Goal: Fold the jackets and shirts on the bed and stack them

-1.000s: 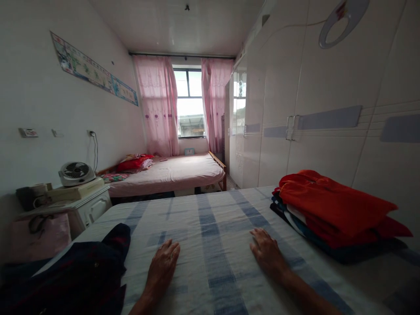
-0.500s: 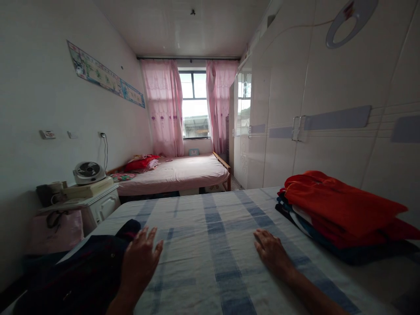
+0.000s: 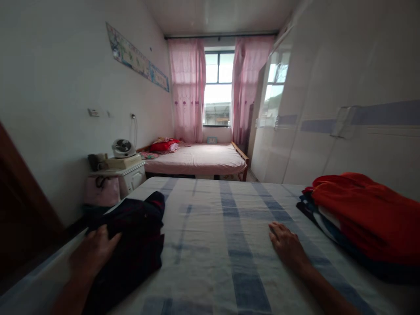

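A dark navy garment (image 3: 134,236) with faint red lines lies on the near bed at the left; its exact kind is hard to make out in the dim light. My left hand (image 3: 93,251) is at the garment's left edge, fingers curled down onto the cloth and thumb apart from them. Resting on the striped sheet (image 3: 210,245), my right hand (image 3: 288,247) holds nothing, its fingers stretched out. To its right is a stack of folded clothes, with a red-orange garment (image 3: 367,214) on top and dark ones below.
A white wardrobe (image 3: 311,153) runs along the right wall. Beyond the near bed stands another bed with a pink sheet (image 3: 206,157), below a window (image 3: 218,92) with pink curtains. At the left, a small fan (image 3: 123,148) tops a white bedside cabinet (image 3: 134,179). A pink bag (image 3: 103,191) stands beside it.
My left hand has moved from the dark garment's right side to its left edge, and its fingers have curled. My right hand stays flat on the sheet. The view has turned left.
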The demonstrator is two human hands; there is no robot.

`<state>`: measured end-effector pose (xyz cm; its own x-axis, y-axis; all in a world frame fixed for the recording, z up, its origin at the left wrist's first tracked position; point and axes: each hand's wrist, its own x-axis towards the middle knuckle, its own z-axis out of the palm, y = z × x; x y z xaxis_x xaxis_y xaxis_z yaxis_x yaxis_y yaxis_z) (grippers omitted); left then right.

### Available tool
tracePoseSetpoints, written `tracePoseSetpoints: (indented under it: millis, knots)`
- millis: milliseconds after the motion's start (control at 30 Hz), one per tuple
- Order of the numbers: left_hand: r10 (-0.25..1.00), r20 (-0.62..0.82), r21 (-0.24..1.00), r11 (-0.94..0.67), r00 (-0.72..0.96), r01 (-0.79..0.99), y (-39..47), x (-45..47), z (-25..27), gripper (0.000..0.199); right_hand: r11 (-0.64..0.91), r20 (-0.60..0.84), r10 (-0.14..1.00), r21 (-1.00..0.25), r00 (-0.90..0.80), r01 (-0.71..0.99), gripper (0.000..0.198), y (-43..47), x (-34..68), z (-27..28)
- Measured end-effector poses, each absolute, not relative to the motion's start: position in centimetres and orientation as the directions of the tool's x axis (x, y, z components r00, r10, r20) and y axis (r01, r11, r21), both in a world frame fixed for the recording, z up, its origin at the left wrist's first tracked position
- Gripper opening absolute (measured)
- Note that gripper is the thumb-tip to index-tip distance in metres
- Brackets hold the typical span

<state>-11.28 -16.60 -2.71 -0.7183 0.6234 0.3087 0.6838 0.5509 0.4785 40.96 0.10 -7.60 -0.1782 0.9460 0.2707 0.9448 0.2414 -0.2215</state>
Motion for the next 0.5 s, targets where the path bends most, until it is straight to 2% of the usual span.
tracePoseSetpoints:
  millis: [133, 200, 267, 400, 433, 500]
  knots:
    - [0.597, 0.222, 0.613, 0.529, -0.771, 0.586, -15.8, -10.6, -0.6, 0.023, 0.260, 0.275, 0.939, -0.182, -0.205, 0.948, 0.047, 0.9, 41.4, -8.3]
    - [0.599, 0.219, 0.705, 0.448, -0.770, 0.549, -15.2, -10.2, 0.2, 0.020, 0.284, 0.294, 0.929, -0.168, -0.227, 0.944, 0.046, 1.2, 41.6, -8.7]
    - [0.626, 0.231, 0.800, 0.313, -0.745, 0.511, -14.5, -8.8, 1.4, 0.024, 0.297, 0.305, 0.922, -0.161, -0.239, 0.941, 0.046, 1.3, 41.8, -8.9]
    - [0.734, 0.290, 0.912, -0.016, -0.614, 0.411, -12.6, -2.4, 5.4, 0.033, 0.308, 0.316, 0.916, -0.159, -0.248, 0.938, 0.045, 1.4, 42.0, -9.1]
    - [0.801, 0.308, 0.944, -0.190, -0.513, 0.269, -12.2, 0.0, 6.5, 0.031, 0.311, 0.318, 0.914, -0.157, -0.250, 0.937, 0.045, 1.4, 41.9, -9.0]
    - [0.886, 0.374, 0.925, -0.377, -0.275, 0.046, -11.5, 5.3, 8.0, 0.023, 0.316, 0.318, 0.913, -0.155, -0.255, 0.936, 0.043, 1.4, 41.8, -8.9]
